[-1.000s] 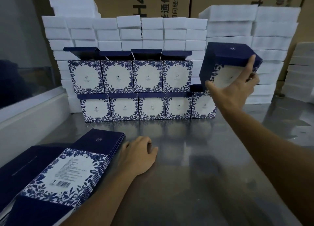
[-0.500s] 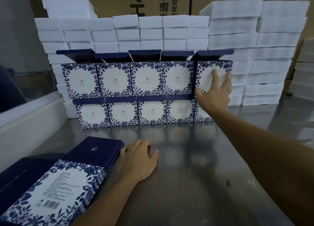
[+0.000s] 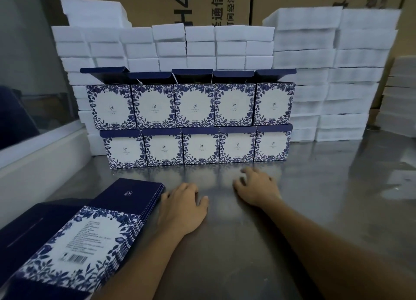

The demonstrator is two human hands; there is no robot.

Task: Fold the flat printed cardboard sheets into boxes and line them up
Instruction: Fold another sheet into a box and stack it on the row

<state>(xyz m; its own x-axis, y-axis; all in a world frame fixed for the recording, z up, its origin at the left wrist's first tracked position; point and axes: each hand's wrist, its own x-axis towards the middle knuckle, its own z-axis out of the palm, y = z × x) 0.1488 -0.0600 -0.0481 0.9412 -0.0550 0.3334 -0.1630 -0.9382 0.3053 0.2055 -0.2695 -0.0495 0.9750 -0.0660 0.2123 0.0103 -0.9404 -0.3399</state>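
Two rows of folded blue-and-white floral boxes [image 3: 194, 124] stand stacked against the back, several per row, the upper row with lids up. The newest box [image 3: 274, 105] sits at the right end of the upper row. A stack of flat printed sheets [image 3: 90, 239] lies at the lower left on the steel table [image 3: 304, 198]. My left hand [image 3: 183, 207] rests palm down on the table, its fingertips touching the stack's right edge. My right hand [image 3: 256, 187] hovers low over the table in front of the boxes, fingers loosely spread and blurred, holding nothing.
White foam blocks [image 3: 326, 74] are piled behind and to the right of the boxes. Large brown cartons [image 3: 225, 4] stand at the back. A white ledge with a glass pane [image 3: 33, 160] borders the table on the left.
My right hand set the box at the right end of the upper row, let go, and drew back down to the table. My left hand stayed beside the sheets.
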